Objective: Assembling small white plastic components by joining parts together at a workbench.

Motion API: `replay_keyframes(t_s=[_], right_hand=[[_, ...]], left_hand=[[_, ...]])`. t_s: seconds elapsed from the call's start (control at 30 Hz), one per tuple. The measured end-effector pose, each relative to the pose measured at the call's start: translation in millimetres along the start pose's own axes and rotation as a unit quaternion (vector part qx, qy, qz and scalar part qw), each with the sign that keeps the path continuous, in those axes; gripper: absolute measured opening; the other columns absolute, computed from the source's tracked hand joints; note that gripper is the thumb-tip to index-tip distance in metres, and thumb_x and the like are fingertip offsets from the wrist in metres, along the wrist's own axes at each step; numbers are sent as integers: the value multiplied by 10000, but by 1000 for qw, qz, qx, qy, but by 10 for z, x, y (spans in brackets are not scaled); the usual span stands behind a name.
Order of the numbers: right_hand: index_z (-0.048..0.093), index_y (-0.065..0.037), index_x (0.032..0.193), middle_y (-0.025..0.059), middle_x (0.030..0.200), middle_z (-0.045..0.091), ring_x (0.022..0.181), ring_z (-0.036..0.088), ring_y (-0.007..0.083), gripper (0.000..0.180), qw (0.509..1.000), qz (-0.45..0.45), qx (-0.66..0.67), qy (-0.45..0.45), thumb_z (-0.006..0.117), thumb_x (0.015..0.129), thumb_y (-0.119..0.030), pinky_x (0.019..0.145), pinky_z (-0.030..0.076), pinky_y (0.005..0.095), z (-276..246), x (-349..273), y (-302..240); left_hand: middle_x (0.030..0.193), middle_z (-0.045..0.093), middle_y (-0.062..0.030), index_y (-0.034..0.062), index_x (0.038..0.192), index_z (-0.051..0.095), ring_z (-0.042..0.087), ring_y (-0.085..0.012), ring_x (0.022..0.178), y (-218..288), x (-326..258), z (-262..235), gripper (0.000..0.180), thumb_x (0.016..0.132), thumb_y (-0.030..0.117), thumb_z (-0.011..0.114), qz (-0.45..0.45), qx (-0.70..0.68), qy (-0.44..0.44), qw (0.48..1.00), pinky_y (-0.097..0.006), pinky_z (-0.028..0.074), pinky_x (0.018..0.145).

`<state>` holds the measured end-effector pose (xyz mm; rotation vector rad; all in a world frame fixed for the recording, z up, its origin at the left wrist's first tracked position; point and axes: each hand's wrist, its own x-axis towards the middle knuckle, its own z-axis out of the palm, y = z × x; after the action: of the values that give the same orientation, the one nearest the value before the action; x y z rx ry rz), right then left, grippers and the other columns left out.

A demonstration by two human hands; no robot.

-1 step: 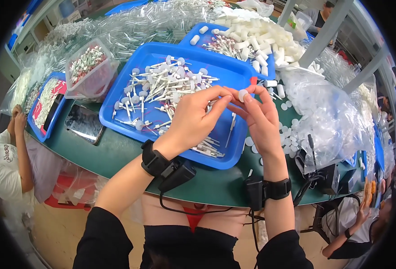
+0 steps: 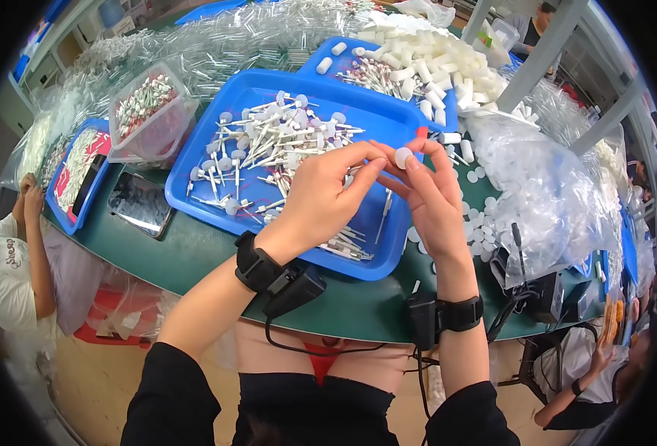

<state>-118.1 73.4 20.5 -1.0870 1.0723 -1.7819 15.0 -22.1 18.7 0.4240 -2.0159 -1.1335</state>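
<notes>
Over the right side of a large blue tray (image 2: 261,80), both my hands are raised close together. My right hand (image 2: 436,204) pinches a small round white disc (image 2: 403,157) between thumb and fingers. Thumb and forefinger of my left hand (image 2: 317,186) are pressed together just left of the disc; what they hold is too small and hidden to make out. Below them in the tray lies a heap of thin white sticks (image 2: 265,149), many with round pale discs on one end and some with red threads. Black straps with small boxes are on both my wrists.
Loose white discs (image 2: 477,230) lie right of the tray, beside a clear plastic bag (image 2: 544,193). A phone (image 2: 141,204) and a clear tub (image 2: 150,141) of red-and-white sticks stand left. White foam-like cylinders (image 2: 417,63) and clear tubes (image 2: 194,63) pile up behind. Co-workers sit at both sides.
</notes>
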Motion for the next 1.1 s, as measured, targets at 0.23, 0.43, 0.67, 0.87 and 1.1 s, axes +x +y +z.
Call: replay_keyframes(t_s=[0.23, 0.43, 0.67, 0.87, 1.1], right_hand=[[453, -28, 1208, 197, 1329, 494, 1181, 514, 211, 264, 999, 14, 5, -40, 428, 995, -182, 1036, 372, 363, 8, 15, 54], [451, -25, 1209, 136, 1212, 597, 1097, 535, 139, 258, 995, -22, -90, -39, 435, 997, -171, 982, 376, 282, 31, -12, 79], [461, -27, 1187, 115, 1110, 671, 959, 622, 153, 236, 967, -54, -247, -21, 469, 979, -138, 897, 438, 289, -26, -14, 123], [496, -34, 1160, 124, 1159, 647, 992, 631, 270, 273, 952, -81, -295, -10, 567, 898, -55, 885, 457, 322, -24, -9, 99], [647, -30, 1007, 91, 1101, 632, 1001, 612, 196, 244, 930, -121, -345, 21, 704, 770, -38, 839, 479, 295, -110, 13, 25]], left_hand=[[807, 637, -55, 113, 943, 637, 616, -268, 633, -38, -7, 9, 113, 897, 182, 561, 99, 159, 43, 981, -368, 465, 512], [800, 614, -43, 96, 939, 631, 608, -256, 664, -25, -25, -27, 95, 875, 149, 586, 126, 266, 27, 955, -346, 466, 540], [713, 553, -22, 132, 885, 589, 609, -213, 604, -44, -18, -36, 59, 840, 164, 609, 164, 335, 30, 928, -349, 465, 478], [739, 556, -35, 106, 861, 568, 619, -222, 647, -67, -24, -41, 80, 833, 165, 616, 169, 346, 8, 923, -351, 479, 508], [885, 618, -182, 16, 1165, 470, 611, -371, 789, -102, -36, 20, 298, 869, -16, 471, 143, 146, -23, 979, -396, 490, 699]])
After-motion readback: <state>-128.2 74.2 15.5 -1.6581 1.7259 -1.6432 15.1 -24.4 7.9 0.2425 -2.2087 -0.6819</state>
